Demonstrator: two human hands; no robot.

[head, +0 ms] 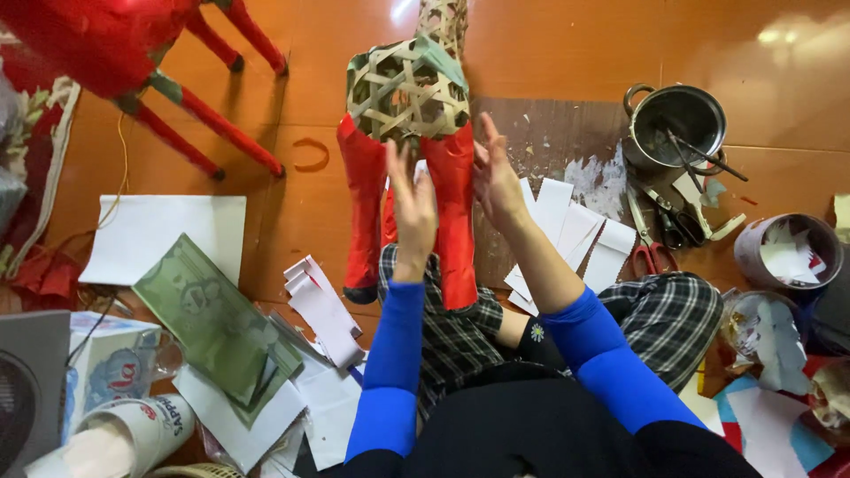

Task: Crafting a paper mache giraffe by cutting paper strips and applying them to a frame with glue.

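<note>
Two spread hands, my left hand [413, 205] and right hand [496, 177], flank the bamboo frame's [407, 88] red-papered legs [453, 212], steadying them upright on the floor [567, 44].

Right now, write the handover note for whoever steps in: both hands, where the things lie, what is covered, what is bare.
Left hand: open, palm on the frame's red paper leg, no grip.
Right hand: open, raised beside the same leg, holding nothing.
Woven bamboo frame stands on the floor before the knees.
Done: its legs are wrapped in red paper.
Left: the body is mostly bare weave.
White paper strips, scissors and a metal pot lie to the right.
</note>
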